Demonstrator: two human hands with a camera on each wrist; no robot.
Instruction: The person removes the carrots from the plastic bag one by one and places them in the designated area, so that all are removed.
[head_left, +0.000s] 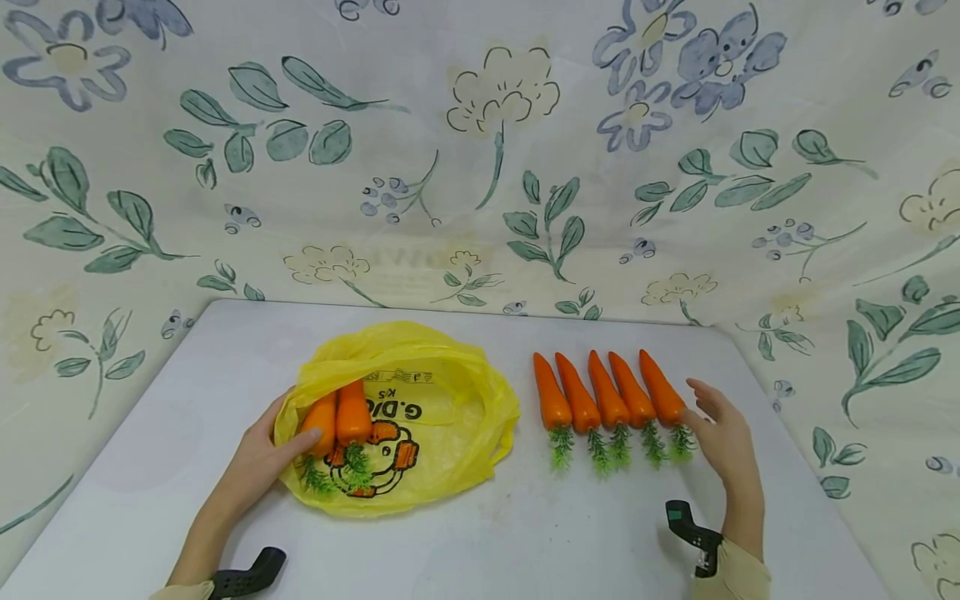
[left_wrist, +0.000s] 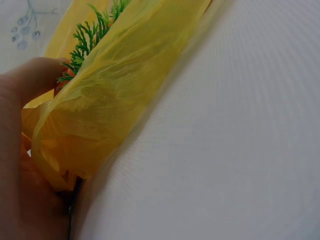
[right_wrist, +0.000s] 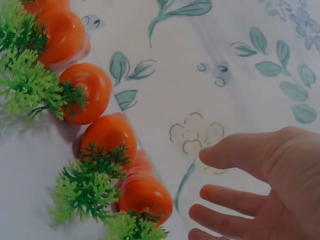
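Note:
A yellow plastic bag [head_left: 457,467] lies open on the left half of the table, two orange toy carrots [head_left: 352,414] with green tops inside it. My left hand [head_left: 258,458] grips the bag's left edge, thumb inside by the nearer carrot and fingers outside. In the left wrist view, yellow film [left_wrist: 120,100] hides most of the contents and part of the fingers. Several more toy carrots [head_left: 611,404] lie in a row to the right, tips away from me. Beside the rightmost carrot [head_left: 660,387] is my right hand [head_left: 723,437], its fingers spread and holding nothing; the right wrist view shows them apart from the carrots.
The white table [head_left: 525,542] ends at a back edge just beyond the carrots. Behind and at the sides hangs a floral cloth [head_left: 420,150]. A black wrist device [head_left: 251,573] sits on the left wrist, another [head_left: 697,537] on the right.

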